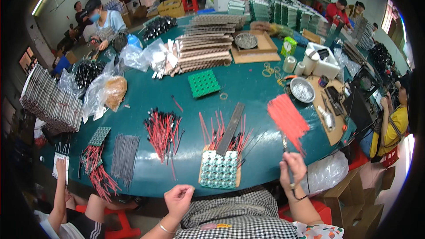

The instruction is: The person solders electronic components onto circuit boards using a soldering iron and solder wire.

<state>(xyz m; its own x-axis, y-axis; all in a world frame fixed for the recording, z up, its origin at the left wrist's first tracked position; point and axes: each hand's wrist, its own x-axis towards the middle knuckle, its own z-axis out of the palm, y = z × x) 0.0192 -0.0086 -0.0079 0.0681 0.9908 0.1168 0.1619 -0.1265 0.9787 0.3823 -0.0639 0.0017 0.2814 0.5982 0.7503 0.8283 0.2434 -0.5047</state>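
Along the worktop's [261, 168] near edge, L to R: we've grey wires [125, 160] twd L end, then a red/blk wire bunch [162, 133] set further back. Our L hand [178, 200] is curled at the edge; can't tell if it grips anything. Mid-edge: circuit panel [219, 170], dark bar [231, 128] overlapping its back. Our R hand [294, 166] grasps soldering iron [285, 145], tip by loose red wires [287, 117] twd R edge.
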